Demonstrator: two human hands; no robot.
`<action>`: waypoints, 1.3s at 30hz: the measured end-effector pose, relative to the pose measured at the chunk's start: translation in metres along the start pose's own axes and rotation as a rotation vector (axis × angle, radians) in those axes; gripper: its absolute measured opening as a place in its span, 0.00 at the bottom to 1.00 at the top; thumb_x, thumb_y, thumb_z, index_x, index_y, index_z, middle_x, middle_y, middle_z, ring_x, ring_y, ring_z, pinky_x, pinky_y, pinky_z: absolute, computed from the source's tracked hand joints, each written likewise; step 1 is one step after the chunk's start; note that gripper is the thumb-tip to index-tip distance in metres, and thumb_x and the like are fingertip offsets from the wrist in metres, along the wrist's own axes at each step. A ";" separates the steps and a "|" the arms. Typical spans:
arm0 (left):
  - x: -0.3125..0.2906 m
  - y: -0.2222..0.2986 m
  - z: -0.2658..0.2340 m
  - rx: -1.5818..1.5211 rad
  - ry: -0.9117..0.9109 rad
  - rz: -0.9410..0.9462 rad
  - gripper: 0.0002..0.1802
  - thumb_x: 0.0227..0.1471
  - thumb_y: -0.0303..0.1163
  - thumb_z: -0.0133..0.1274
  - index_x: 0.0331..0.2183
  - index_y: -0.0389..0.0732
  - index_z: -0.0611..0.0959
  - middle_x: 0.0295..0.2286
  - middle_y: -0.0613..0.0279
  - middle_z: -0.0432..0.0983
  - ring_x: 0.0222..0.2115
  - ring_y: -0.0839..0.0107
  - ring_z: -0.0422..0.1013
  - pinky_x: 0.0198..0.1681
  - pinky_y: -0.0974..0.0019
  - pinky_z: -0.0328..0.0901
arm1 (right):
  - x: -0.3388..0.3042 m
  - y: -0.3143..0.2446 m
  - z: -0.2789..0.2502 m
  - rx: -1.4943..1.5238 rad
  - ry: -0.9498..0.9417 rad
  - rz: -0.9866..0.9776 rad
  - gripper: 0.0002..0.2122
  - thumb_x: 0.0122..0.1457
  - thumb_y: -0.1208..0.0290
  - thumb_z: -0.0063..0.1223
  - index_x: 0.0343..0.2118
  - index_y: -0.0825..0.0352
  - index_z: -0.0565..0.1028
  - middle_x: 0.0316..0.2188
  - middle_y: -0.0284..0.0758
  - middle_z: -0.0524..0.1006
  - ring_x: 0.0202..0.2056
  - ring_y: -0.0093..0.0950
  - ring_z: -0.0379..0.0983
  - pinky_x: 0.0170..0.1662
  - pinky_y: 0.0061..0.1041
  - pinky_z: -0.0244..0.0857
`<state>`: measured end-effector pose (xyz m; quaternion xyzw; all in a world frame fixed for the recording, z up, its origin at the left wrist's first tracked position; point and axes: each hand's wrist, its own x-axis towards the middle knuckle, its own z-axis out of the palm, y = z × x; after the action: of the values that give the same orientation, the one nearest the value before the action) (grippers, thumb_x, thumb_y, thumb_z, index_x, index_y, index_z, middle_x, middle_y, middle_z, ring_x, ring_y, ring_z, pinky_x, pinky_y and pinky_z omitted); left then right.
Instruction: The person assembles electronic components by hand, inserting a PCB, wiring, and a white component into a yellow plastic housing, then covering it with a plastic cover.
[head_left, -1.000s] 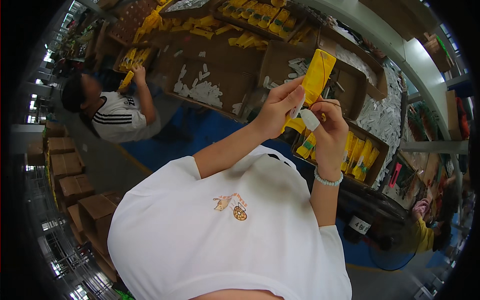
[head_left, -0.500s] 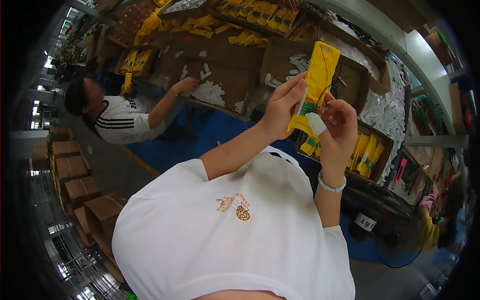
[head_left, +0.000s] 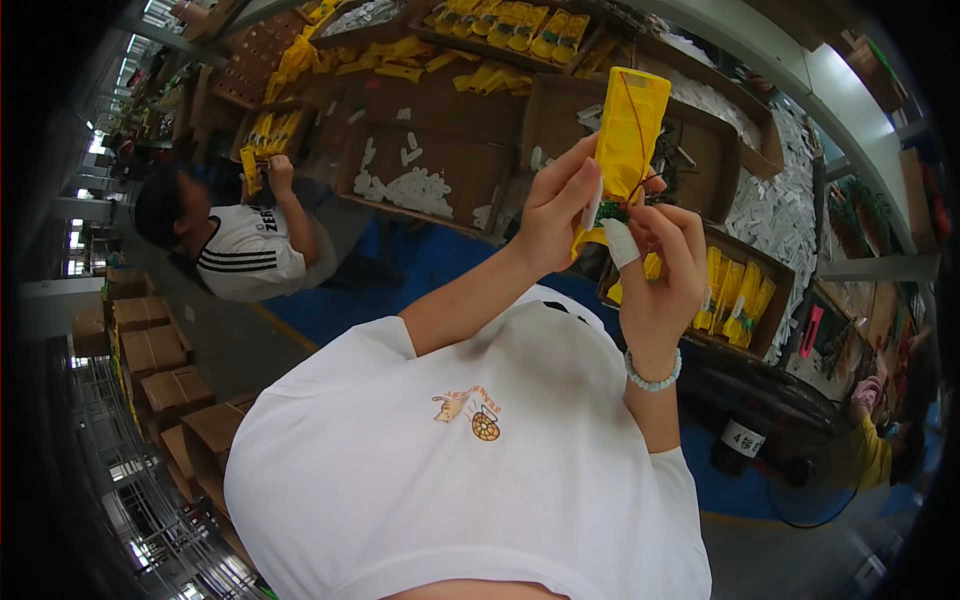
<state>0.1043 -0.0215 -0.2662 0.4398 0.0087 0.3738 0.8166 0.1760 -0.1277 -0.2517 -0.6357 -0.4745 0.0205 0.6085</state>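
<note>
My left hand (head_left: 558, 210) is closed around the left side of a yellow plastic housing (head_left: 630, 115), raised above the workbench. A thin dark red wire (head_left: 641, 125) loops across its face. At the housing's lower end sits a small green circuit board (head_left: 611, 211), with a curved yellow end piece (head_left: 587, 240) under it. There, my right hand (head_left: 662, 260) has its fingers pinched at the board and wires; its thumb is wrapped in white. The fingertips partly cover the wires. A slim white piece (head_left: 594, 208) shows beside my left fingers.
A cardboard tray of yellow assemblies (head_left: 740, 295) lies right of my hands. Beyond are a tray of white pieces (head_left: 415, 190) and a heap of clear-white parts (head_left: 765, 215). At left, a co-worker (head_left: 245, 240) handles a yellow piece; stacked cartons (head_left: 155, 350) stand behind. A black fan (head_left: 790, 460) is lower right.
The housing has moved slightly left and up. My right hand has shifted left, its fingers drawing in closer to the board. The co-worker's reaching hand has come back from the tray to the yellow piece.
</note>
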 end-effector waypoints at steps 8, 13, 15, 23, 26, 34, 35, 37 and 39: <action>0.002 0.001 -0.009 0.135 -0.081 0.025 0.28 0.62 0.44 0.35 0.54 0.32 0.62 0.43 0.41 0.71 0.38 0.65 0.71 0.43 0.64 0.68 | 0.001 0.008 0.003 0.212 -0.019 0.082 0.09 0.48 0.83 0.58 0.34 0.71 0.74 0.31 0.33 0.69 0.28 0.22 0.67 0.30 0.17 0.63; 0.002 0.005 -0.007 0.230 -0.159 0.100 0.28 0.63 0.44 0.33 0.54 0.31 0.62 0.43 0.42 0.71 0.40 0.65 0.71 0.46 0.64 0.66 | -0.004 0.007 0.008 0.179 0.054 0.029 0.08 0.50 0.84 0.57 0.35 0.72 0.74 0.32 0.34 0.69 0.31 0.22 0.68 0.33 0.18 0.64; 0.002 0.008 -0.008 0.285 -0.160 0.120 0.28 0.63 0.44 0.33 0.54 0.31 0.62 0.42 0.42 0.71 0.40 0.66 0.71 0.46 0.64 0.66 | -0.001 0.007 0.009 0.270 0.017 0.050 0.09 0.51 0.84 0.56 0.35 0.72 0.73 0.34 0.35 0.68 0.32 0.22 0.68 0.34 0.18 0.64; 0.006 0.013 -0.006 0.051 0.000 -0.065 0.25 0.63 0.44 0.33 0.51 0.33 0.66 0.39 0.41 0.73 0.35 0.68 0.70 0.38 0.68 0.69 | 0.009 0.020 -0.007 0.407 -0.298 0.037 0.10 0.49 0.82 0.58 0.35 0.71 0.71 0.35 0.34 0.65 0.35 0.23 0.67 0.36 0.19 0.63; 0.009 0.007 -0.014 -0.137 0.045 -0.119 0.24 0.62 0.44 0.33 0.50 0.36 0.68 0.38 0.42 0.73 0.34 0.68 0.70 0.34 0.69 0.70 | 0.008 0.016 -0.014 0.304 -0.344 -0.107 0.11 0.44 0.85 0.58 0.33 0.70 0.74 0.32 0.35 0.67 0.36 0.26 0.67 0.33 0.21 0.63; 0.011 -0.004 -0.022 -0.199 0.120 -0.202 0.24 0.62 0.47 0.32 0.51 0.42 0.69 0.41 0.45 0.72 0.33 0.65 0.70 0.40 0.59 0.69 | -0.001 0.027 -0.031 -0.098 -0.367 -0.251 0.21 0.34 0.88 0.53 0.37 0.69 0.77 0.43 0.39 0.73 0.43 0.36 0.67 0.36 0.27 0.67; 0.009 -0.007 -0.025 -0.201 0.126 -0.210 0.24 0.62 0.47 0.32 0.51 0.42 0.69 0.41 0.45 0.72 0.33 0.65 0.70 0.40 0.59 0.69 | -0.005 0.024 -0.034 -0.106 -0.453 -0.233 0.22 0.34 0.88 0.52 0.38 0.70 0.77 0.46 0.40 0.72 0.46 0.38 0.67 0.38 0.28 0.68; 0.007 -0.015 -0.032 -0.391 0.149 -0.266 0.24 0.62 0.47 0.32 0.52 0.43 0.68 0.42 0.48 0.71 0.35 0.64 0.70 0.44 0.56 0.67 | -0.008 0.019 -0.041 -0.058 -0.532 -0.145 0.21 0.37 0.85 0.56 0.40 0.70 0.76 0.48 0.42 0.71 0.49 0.39 0.67 0.41 0.29 0.68; 0.001 -0.027 -0.037 -0.391 0.147 -0.291 0.23 0.62 0.45 0.33 0.52 0.43 0.68 0.43 0.49 0.70 0.38 0.64 0.69 0.46 0.55 0.66 | -0.014 0.027 -0.046 0.168 -0.442 0.001 0.20 0.42 0.80 0.61 0.42 0.70 0.74 0.49 0.42 0.71 0.47 0.36 0.69 0.43 0.27 0.68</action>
<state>0.1084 -0.0038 -0.3080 0.2391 0.0587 0.2778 0.9286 0.2114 -0.1660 -0.2695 -0.5632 -0.5926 0.1989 0.5405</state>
